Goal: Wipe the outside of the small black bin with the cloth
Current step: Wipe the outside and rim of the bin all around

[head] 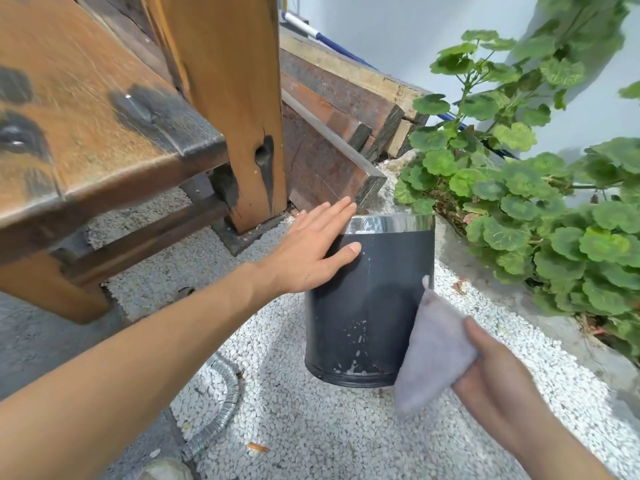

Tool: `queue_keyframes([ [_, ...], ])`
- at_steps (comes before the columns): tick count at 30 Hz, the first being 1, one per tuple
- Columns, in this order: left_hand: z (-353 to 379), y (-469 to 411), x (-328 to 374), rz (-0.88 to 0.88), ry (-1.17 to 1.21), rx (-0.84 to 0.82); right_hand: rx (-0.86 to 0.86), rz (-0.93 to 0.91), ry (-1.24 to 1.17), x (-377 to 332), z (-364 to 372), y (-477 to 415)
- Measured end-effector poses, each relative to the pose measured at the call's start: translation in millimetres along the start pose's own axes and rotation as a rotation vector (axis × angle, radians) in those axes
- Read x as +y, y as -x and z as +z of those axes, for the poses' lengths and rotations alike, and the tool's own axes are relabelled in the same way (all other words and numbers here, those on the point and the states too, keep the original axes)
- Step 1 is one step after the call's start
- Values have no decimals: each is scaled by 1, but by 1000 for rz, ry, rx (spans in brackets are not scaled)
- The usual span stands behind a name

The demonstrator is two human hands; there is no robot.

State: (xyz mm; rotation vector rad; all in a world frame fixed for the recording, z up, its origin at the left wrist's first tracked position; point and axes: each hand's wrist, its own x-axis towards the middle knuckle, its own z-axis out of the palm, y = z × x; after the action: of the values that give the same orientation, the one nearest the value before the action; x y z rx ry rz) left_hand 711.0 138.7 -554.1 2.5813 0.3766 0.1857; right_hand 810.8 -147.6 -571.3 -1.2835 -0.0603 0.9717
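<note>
Bracing the small black bin (367, 306) on loose gravel (311, 427) with flat, spread left-hand fingers (332, 216), the right hand (491, 368), pinching the cloth (433, 351), could tip it by pressing hard.

White gravel (311, 427) covered the ground. A wooden bench (86, 133) stood left, stacked planks (346, 98) behind, a leafy plant (554, 220) right, a metal hose (218, 410) nearby.

Bin's (367, 306) left rim: hidden behind the left hand (311, 247).
Cloth (433, 344): blurred.
Right hand's (491, 368) fingers: partly hidden under cloth.
Bench (86, 133): cut off at left.
</note>
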Motion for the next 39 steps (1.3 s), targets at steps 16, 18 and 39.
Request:
queue_keyframes([
  [16,-2,2,-3,29,108,-7,-42,-894,1417,-10,103,-87],
  [18,-3,1,-3,37,93,-13,-35,-944,1475,-5,96,-88],
  [39,-6,-12,-14,-9,100,-28,-365,-800,1733,87,14,-33],
])
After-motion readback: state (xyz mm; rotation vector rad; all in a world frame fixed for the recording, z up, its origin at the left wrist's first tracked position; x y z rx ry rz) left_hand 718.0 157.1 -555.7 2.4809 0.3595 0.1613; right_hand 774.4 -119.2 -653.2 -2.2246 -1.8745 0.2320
